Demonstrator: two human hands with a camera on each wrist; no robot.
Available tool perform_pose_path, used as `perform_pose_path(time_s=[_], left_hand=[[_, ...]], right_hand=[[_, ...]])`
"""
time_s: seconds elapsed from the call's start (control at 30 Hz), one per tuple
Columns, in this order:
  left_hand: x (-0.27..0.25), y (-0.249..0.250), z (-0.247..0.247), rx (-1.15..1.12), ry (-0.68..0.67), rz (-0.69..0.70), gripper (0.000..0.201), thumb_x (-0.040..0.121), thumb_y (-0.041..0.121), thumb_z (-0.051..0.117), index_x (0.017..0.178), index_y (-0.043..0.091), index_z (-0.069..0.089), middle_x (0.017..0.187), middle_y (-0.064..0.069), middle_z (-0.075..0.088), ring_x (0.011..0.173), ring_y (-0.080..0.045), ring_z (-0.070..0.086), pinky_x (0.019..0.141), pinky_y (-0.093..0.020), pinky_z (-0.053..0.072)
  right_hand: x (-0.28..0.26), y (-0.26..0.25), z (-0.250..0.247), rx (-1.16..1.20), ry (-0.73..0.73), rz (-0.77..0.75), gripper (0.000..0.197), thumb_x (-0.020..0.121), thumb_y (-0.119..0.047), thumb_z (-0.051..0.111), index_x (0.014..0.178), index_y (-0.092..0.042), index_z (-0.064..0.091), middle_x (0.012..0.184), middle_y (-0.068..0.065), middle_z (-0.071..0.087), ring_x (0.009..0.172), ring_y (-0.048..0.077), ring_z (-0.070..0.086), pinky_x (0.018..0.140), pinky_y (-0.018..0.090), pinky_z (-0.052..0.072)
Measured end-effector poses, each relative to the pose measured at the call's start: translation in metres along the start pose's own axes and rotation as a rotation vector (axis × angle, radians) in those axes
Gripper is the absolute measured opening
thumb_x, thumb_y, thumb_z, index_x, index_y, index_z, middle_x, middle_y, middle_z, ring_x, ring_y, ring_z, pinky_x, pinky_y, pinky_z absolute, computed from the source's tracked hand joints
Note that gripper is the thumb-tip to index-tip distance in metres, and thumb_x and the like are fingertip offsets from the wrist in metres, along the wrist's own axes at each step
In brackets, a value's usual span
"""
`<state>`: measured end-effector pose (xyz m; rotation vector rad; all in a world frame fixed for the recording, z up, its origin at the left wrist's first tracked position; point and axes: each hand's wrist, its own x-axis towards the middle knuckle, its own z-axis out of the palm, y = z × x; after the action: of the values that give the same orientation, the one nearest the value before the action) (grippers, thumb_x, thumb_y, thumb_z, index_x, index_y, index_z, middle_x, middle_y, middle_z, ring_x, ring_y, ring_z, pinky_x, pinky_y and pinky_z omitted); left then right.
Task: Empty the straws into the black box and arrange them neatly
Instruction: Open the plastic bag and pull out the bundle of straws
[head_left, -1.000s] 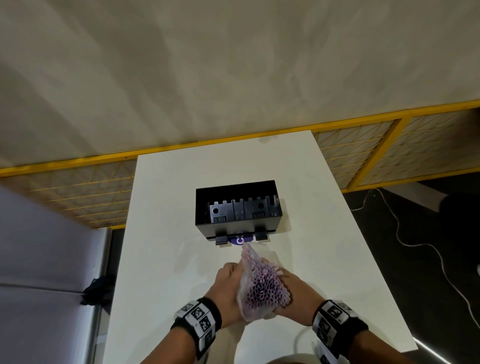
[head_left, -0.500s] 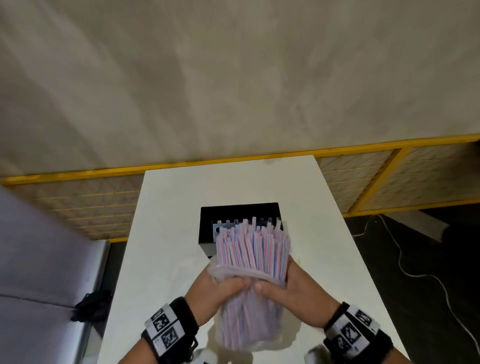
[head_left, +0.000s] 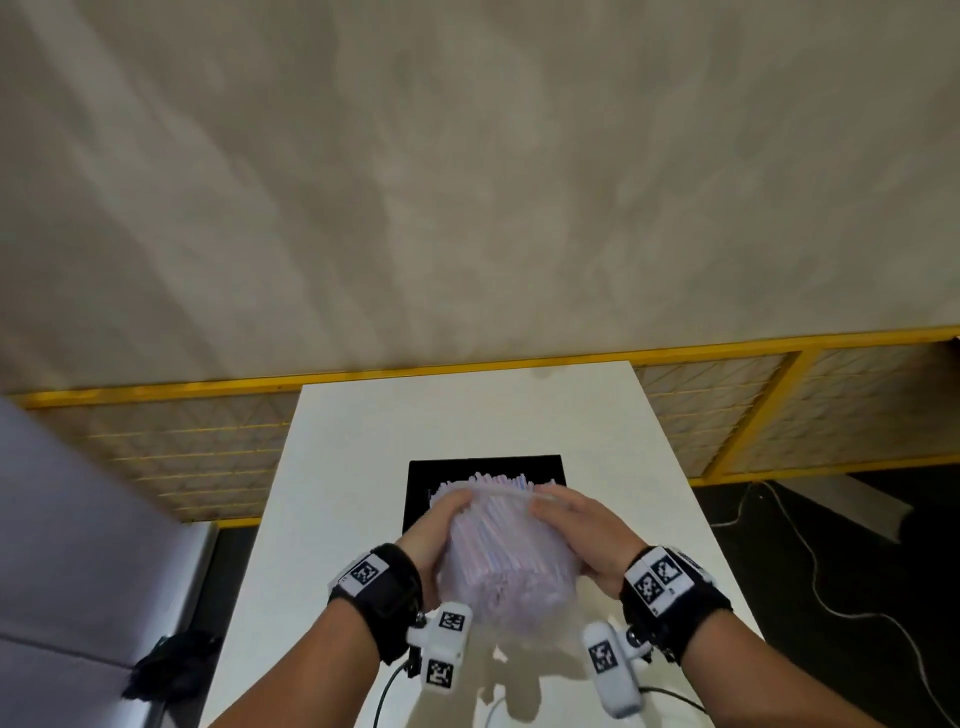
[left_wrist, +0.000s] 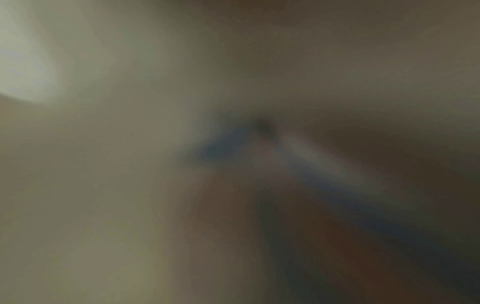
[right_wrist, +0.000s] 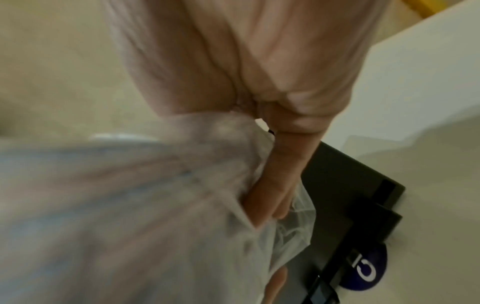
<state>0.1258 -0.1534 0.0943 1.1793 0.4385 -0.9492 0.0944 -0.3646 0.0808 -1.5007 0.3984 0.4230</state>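
Note:
A clear plastic bag of pink and blue striped straws is held between both hands, tipped with its open end over the black box on the white table. My left hand grips the bag's left side near the mouth. My right hand grips its right side; in the right wrist view the fingers curl into the bag's plastic beside the black box. Straw tips poke out over the box opening. The left wrist view is a blur.
The white table ends at a yellow-framed mesh fence behind. A round blue label lies at the box's front. A white cable trails on the dark floor at right; a grey surface stands at left.
The bag has swung from upright in front of the box to tipped forward over it. Both hands have moved toward the box and up along the bag toward its mouth.

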Motion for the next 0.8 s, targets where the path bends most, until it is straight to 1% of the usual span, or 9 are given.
perform_pose_path(time_s=[0.1, 0.23, 0.3, 0.37, 0.47, 0.53, 0.6, 0.7, 0.8], left_hand=[[0.003, 0.003, -0.005, -0.172, -0.074, -0.011, 0.082, 0.081, 0.078, 0.06, 0.133, 0.015, 0.068, 0.139, -0.021, 0.062, 0.126, -0.039, 0.061, 0.105, -0.052, 0.05], [0.011, -0.007, -0.033, -0.248, -0.085, -0.066, 0.105, 0.076, 0.096, 0.036, 0.129, 0.012, 0.071, 0.131, -0.021, 0.066, 0.108, -0.041, 0.071, 0.08, -0.049, 0.061], [0.012, -0.018, -0.053, -0.213, 0.105, -0.102, 0.095, 0.086, 0.085, 0.042, 0.124, 0.001, 0.068, 0.116, -0.028, 0.071, 0.098, -0.05, 0.071, 0.075, -0.053, 0.061], [0.009, -0.032, -0.067, -0.09, 0.302, -0.06, 0.062, 0.102, 0.051, 0.048, 0.126, -0.005, 0.059, 0.106, -0.032, 0.072, 0.081, -0.049, 0.071, 0.069, -0.049, 0.06], [0.007, -0.048, -0.083, 0.46, 0.554, 0.153, 0.045, 0.098, 0.02, 0.058, 0.139, 0.004, 0.05, 0.113, -0.019, 0.069, 0.078, -0.03, 0.069, 0.07, -0.039, 0.056], [0.004, -0.048, -0.087, 0.987, 0.619, 0.428, 0.081, 0.085, 0.03, 0.074, 0.154, 0.02, 0.032, 0.13, -0.001, 0.051, 0.109, -0.019, 0.059, 0.096, -0.036, 0.053], [0.007, -0.041, -0.085, 1.291, 0.592, 0.678, 0.111, 0.071, 0.042, 0.079, 0.16, 0.028, 0.015, 0.148, 0.005, 0.032, 0.134, -0.016, 0.038, 0.114, -0.037, 0.04], [0.028, -0.016, -0.062, 1.575, 0.508, 0.733, 0.123, 0.074, 0.052, 0.078, 0.162, 0.022, -0.003, 0.167, -0.001, 0.006, 0.154, -0.021, 0.008, 0.126, -0.046, 0.017], [0.042, 0.004, -0.04, 1.802, 0.292, 0.695, 0.099, 0.091, 0.049, 0.066, 0.163, 0.023, 0.003, 0.17, 0.0, 0.003, 0.157, -0.021, 0.001, 0.128, -0.042, 0.007]], right_hand=[[0.0, 0.002, -0.003, 0.214, 0.009, 0.094, 0.031, 0.093, -0.036, 0.066, 0.115, -0.017, 0.075, 0.114, 0.012, 0.076, 0.102, 0.029, 0.074, 0.077, 0.043, 0.062], [-0.003, 0.005, -0.008, 0.24, 0.029, 0.084, 0.034, 0.098, -0.041, 0.055, 0.13, -0.036, 0.065, 0.12, 0.002, 0.074, 0.107, 0.022, 0.073, 0.089, 0.043, 0.061], [-0.007, 0.007, -0.013, 0.137, 0.01, 0.047, 0.033, 0.096, -0.052, 0.054, 0.127, -0.047, 0.064, 0.111, -0.004, 0.077, 0.099, 0.016, 0.075, 0.083, 0.04, 0.063], [-0.01, 0.014, -0.019, 0.034, 0.038, 0.031, 0.033, 0.095, -0.046, 0.053, 0.127, -0.054, 0.06, 0.099, -0.009, 0.078, 0.084, 0.011, 0.076, 0.063, 0.028, 0.059], [-0.012, 0.031, -0.027, -0.4, 0.039, -0.105, 0.052, 0.103, -0.015, 0.048, 0.141, -0.05, 0.047, 0.114, -0.005, 0.075, 0.089, 0.002, 0.071, 0.073, 0.022, 0.057], [-0.011, 0.036, -0.031, -0.798, 0.076, -0.279, 0.067, 0.098, -0.01, 0.051, 0.152, -0.044, 0.032, 0.132, -0.002, 0.062, 0.101, -0.007, 0.064, 0.086, 0.011, 0.05], [-0.007, 0.035, -0.032, -1.074, 0.071, -0.353, 0.08, 0.095, -0.016, 0.057, 0.159, -0.04, 0.018, 0.156, -0.002, 0.031, 0.122, 0.011, 0.058, 0.095, 0.02, 0.05], [0.005, 0.026, -0.032, -1.193, 0.055, -0.374, 0.095, 0.088, -0.028, 0.067, 0.162, -0.037, 0.008, 0.164, -0.004, 0.007, 0.136, 0.025, 0.046, 0.1, 0.036, 0.052], [0.017, 0.01, -0.024, -1.225, -0.068, -0.403, 0.079, 0.094, -0.035, 0.069, 0.159, -0.034, 0.024, 0.163, -0.005, 0.022, 0.133, 0.015, 0.05, 0.102, 0.031, 0.051]])
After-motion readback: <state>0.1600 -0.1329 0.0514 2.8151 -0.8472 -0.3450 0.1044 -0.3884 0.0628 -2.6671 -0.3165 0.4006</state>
